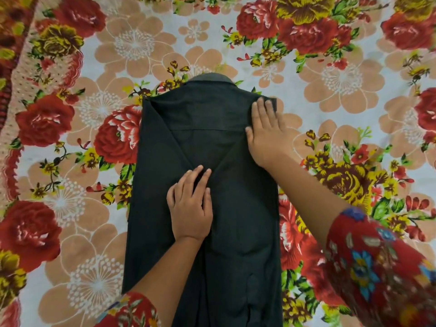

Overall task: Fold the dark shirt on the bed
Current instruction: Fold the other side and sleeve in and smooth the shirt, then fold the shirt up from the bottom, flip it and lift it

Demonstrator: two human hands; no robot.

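While a dark shirt (238,232) covers the floral bedsheet (342,79), left hand (190,208) and right hand (266,133) press flat.

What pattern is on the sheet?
The sheet has big red, peach and yellow flowers; head view.

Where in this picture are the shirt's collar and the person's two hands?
collar (213,79), head view: middle of the curved band.
left hand (191,210), head view: back of the hand, below the knuckles.
right hand (266,134), head view: back of the hand, below the knuckles.
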